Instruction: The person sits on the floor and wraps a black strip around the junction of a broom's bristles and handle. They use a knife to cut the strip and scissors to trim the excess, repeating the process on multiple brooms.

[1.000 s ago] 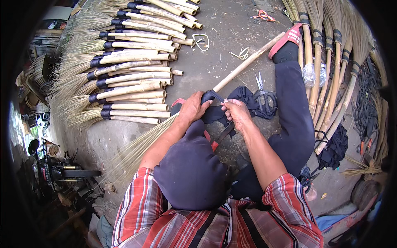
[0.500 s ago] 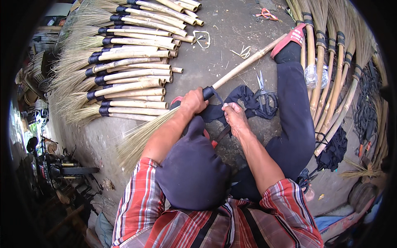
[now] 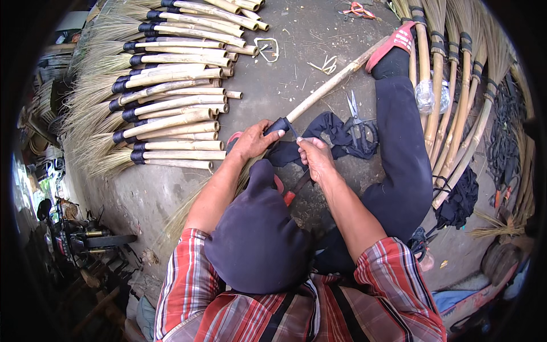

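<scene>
Both hands [image 3: 253,139] [image 3: 314,158] clasp broom [image 3: 319,94], elbows bent.

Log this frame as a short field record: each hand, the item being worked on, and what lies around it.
left hand: grips the broom at its dark binding
right hand: pinches a dark cloth strip beside the binding
broom: bamboo handle slanting up to the right, bristles toward the person
scissors: on the ground, right of the handle
stacked brooms: rows at upper left
leaning brooms: at right
</scene>
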`<action>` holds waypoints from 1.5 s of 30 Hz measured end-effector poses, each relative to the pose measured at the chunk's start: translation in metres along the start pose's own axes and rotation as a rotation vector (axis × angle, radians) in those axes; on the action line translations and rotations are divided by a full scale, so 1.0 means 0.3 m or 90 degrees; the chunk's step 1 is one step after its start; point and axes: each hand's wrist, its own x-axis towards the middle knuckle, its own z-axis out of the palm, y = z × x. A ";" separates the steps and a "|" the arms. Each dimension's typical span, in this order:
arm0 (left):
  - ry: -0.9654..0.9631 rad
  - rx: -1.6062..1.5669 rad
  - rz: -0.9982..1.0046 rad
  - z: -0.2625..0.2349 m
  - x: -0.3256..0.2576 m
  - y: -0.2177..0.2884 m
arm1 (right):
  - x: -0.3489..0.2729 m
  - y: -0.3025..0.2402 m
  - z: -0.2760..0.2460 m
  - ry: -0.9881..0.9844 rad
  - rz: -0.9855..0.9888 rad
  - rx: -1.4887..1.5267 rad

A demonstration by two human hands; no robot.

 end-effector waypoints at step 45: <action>0.125 0.031 0.083 0.053 0.027 -0.022 | 0.195 -0.086 0.086 -0.058 -0.117 -0.190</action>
